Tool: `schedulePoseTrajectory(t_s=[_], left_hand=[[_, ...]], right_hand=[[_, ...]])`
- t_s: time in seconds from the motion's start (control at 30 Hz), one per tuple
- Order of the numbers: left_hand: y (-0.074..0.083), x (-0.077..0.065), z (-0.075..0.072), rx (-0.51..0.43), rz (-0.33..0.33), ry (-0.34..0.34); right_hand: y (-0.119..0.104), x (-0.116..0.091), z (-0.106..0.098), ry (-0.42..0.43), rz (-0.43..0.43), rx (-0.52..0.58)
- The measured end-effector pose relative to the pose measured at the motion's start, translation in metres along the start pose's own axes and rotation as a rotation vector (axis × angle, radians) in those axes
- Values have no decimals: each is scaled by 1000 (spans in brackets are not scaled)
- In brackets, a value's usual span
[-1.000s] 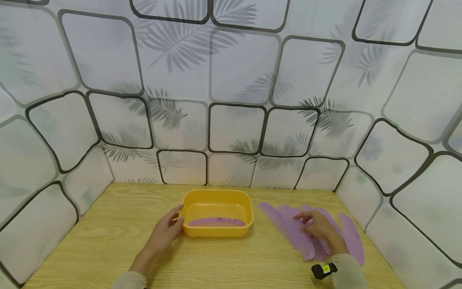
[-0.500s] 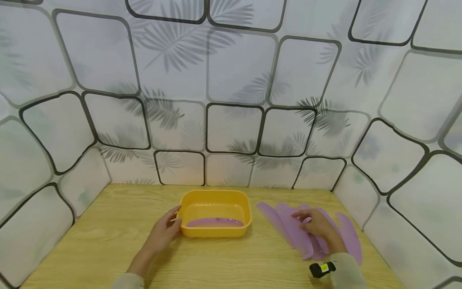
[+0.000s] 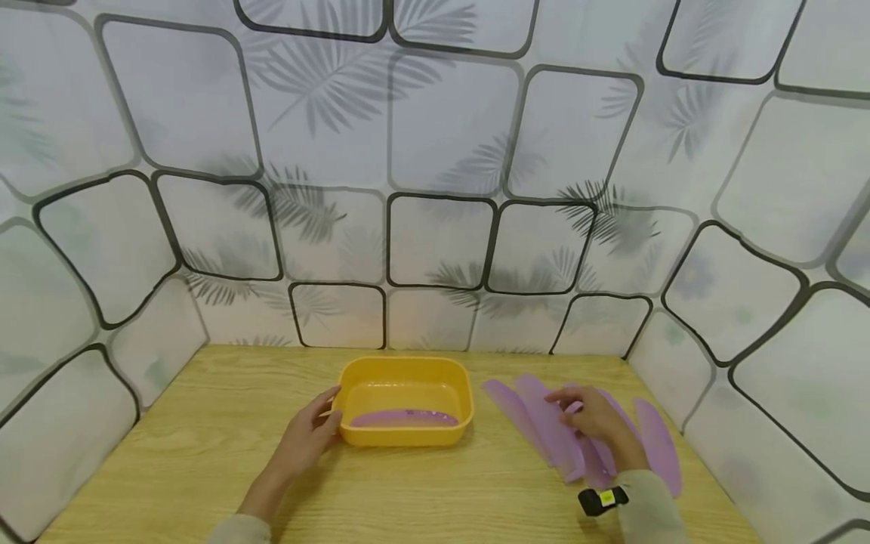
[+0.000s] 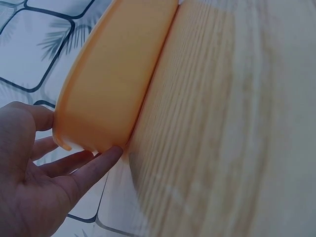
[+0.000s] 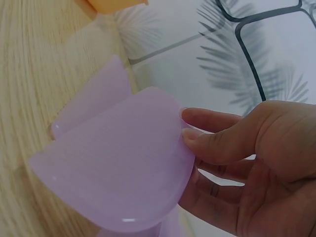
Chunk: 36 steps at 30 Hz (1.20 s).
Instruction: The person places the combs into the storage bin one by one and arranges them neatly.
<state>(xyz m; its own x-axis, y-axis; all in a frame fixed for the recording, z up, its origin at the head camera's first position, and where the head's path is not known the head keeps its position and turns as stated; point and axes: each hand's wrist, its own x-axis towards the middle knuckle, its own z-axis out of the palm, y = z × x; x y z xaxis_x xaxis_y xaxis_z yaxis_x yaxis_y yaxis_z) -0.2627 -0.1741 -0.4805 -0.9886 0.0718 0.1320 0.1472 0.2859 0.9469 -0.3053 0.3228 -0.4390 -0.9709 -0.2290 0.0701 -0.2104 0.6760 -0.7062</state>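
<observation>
A yellow rectangular plastic basin (image 3: 408, 437) stands on the table, with one thin purple piece (image 3: 404, 418) lying inside. My left hand (image 3: 309, 434) holds the basin's left end; in the left wrist view its fingers curve around the rim and lower edge. To the right, my right hand (image 3: 598, 419) pinches a thin, translucent purple plastic piece (image 5: 116, 163) with a rounded end between thumb and index finger. In the head view this held piece (image 3: 544, 419) is long and slightly tilted over the others. Its exact kind is unclear.
Several similar purple pieces lie fanned out under and around my right hand, with one purple piece (image 3: 658, 446) at the far right and another (image 3: 510, 408) at the left. Patterned white curtain (image 3: 442, 242) encloses the wooden table (image 3: 408, 491) at the back and sides.
My right hand has shifted slightly left and away from me, and the pinched purple piece has moved with it. My left hand and the basin keep their place.
</observation>
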Motion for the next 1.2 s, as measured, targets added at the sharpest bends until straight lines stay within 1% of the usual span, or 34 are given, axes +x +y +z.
schedulePoseTrajectory(t_s=[0.2,0.4,0.5,0.73,0.9,1.03,1.2], left_hand=[[0,0,0,10,-1,1],[0,-2,-1,14,11,-3],[0,-2,-1,9,8,-4],[1,-2,0,8,7,-1],[1,-2,0,0,-8,4],[0,-2,0,11,2,1],[0,-2,0,16,6,1]], right_hand=[[-5,7,-2,-9,13,-29],[-11,13,-4,-24,-13,-69],[-13,15,-4,-32,-21,-66],[-21,19,-5,-27,-2,-101],[-25,22,-7,-31,-24,-103],[-29,24,-9,-38,-29,-118],[-38,26,-9,-47,-57,-129]])
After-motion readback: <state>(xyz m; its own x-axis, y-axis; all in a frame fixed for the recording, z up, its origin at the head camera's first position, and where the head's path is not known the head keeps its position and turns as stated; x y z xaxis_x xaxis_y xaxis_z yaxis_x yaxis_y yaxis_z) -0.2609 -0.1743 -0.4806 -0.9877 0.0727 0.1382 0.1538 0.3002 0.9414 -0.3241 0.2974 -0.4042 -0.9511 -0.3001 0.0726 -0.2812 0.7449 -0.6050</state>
